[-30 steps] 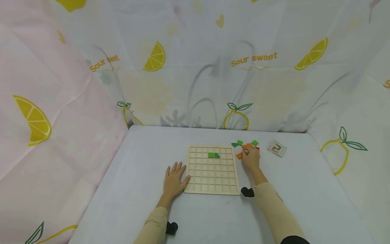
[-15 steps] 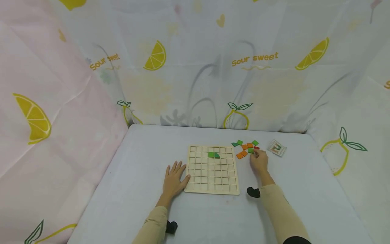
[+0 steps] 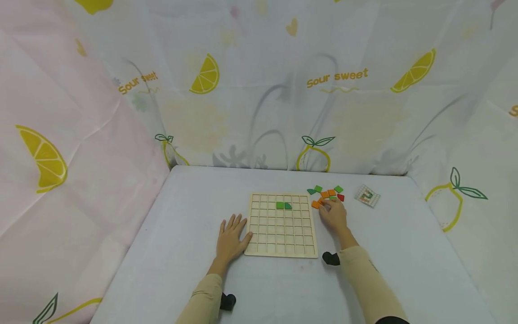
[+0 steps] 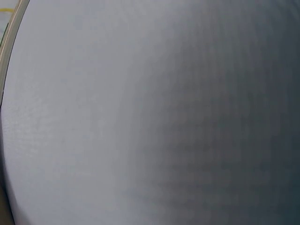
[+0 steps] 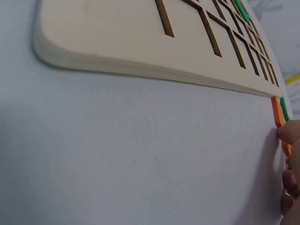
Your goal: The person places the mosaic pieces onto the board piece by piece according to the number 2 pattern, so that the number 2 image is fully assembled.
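Two green tiles (image 3: 280,205) sat in the board (image 3: 281,239), otherwise bare of tiles, while orange tiles (image 3: 315,204), loose green tiles (image 3: 338,189) and a red tile (image 3: 341,197) beyond its right edge seemed the part left. The left hand (image 3: 231,242) lay with fingers spread, gripping nothing, its thumb on the board's left edge; the right hand (image 3: 334,215) bent over the orange tiles just right of the board, though whether it pinched one could not be told.

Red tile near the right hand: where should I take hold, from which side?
Probably the right edge of the red tile, coming down from the right: it looks flat and thin, open table lies there, while one green tile sits just beyond it and another to its left.
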Demonstrator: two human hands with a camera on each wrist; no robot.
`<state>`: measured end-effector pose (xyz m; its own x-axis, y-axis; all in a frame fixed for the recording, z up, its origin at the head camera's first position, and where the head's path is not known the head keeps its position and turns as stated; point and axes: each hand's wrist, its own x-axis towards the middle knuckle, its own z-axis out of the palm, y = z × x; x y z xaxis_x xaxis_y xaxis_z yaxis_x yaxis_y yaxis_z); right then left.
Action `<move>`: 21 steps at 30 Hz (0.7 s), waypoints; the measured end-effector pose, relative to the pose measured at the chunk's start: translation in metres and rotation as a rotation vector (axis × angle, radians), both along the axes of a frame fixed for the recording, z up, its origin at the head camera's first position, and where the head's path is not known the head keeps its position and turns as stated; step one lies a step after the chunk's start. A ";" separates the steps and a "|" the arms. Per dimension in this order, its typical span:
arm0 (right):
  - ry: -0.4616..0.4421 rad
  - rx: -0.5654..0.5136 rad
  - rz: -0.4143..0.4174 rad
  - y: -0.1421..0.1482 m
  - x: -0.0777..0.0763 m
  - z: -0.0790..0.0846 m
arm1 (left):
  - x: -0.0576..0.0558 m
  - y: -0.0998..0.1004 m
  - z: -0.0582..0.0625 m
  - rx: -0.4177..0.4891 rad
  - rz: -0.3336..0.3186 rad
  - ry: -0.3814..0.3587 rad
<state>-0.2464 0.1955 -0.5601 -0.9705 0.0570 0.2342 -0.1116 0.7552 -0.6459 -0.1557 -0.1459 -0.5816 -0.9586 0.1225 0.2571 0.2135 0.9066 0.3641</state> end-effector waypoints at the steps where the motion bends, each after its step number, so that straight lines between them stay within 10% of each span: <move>1: 0.015 0.000 -0.008 -0.001 -0.001 -0.001 | 0.000 0.000 0.000 0.000 0.000 0.002; 9: 0.070 0.035 0.006 -0.003 -0.008 0.001 | 0.001 0.000 0.002 0.015 -0.004 0.010; 21: -0.101 -0.029 -0.030 0.001 -0.009 0.003 | 0.001 -0.001 0.002 0.026 -0.005 0.014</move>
